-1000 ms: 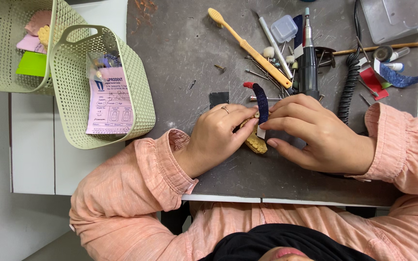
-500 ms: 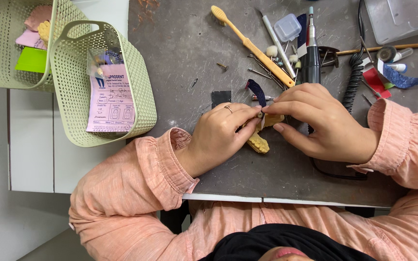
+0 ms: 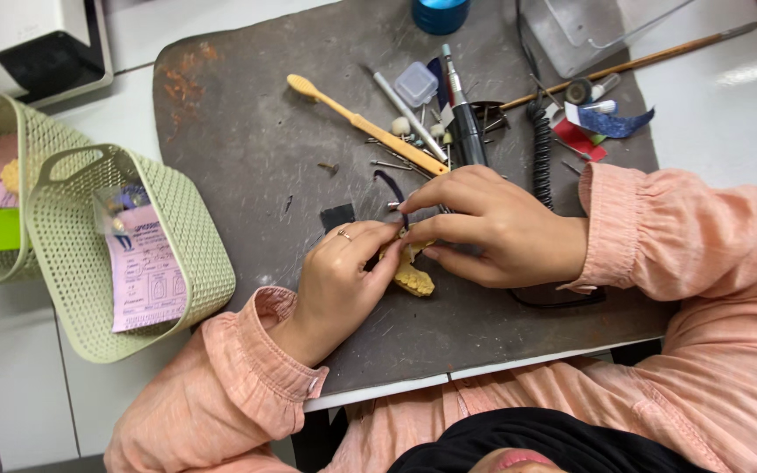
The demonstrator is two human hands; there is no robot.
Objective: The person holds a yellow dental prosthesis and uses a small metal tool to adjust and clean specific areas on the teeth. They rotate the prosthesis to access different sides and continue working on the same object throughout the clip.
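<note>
Holding a small yellow tooth model [image 3: 412,273] between them, both hands meet near the middle of the dark grey work mat [image 3: 247,166]. From the left hand [image 3: 340,278], the model sits at about three o'clock, and the fingers of that hand are pressed together against its left side. A ring shows on one finger. The right hand [image 3: 492,226] comes in from three o'clock, and its thumb and first finger pinch a thin dark blue strip [image 3: 393,188] that curls up toward twelve o'clock above the model. I cannot tell if the strip touches the model. At twelve o'clock from the hands lie a yellow toothbrush [image 3: 365,124], a black and silver handpiece tool [image 3: 464,114], and a small clear plastic box [image 3: 416,83]. A black coiled cord [image 3: 541,153] lies at about one o'clock, just beside the right hand. A long wooden brush [image 3: 633,60] lies farther out at one o'clock. Two pale green baskets [image 3: 194,254] stand at nine o'clock, well apart from the hands, and the nearer one holds a pink paper slip [image 3: 144,271].
</note>
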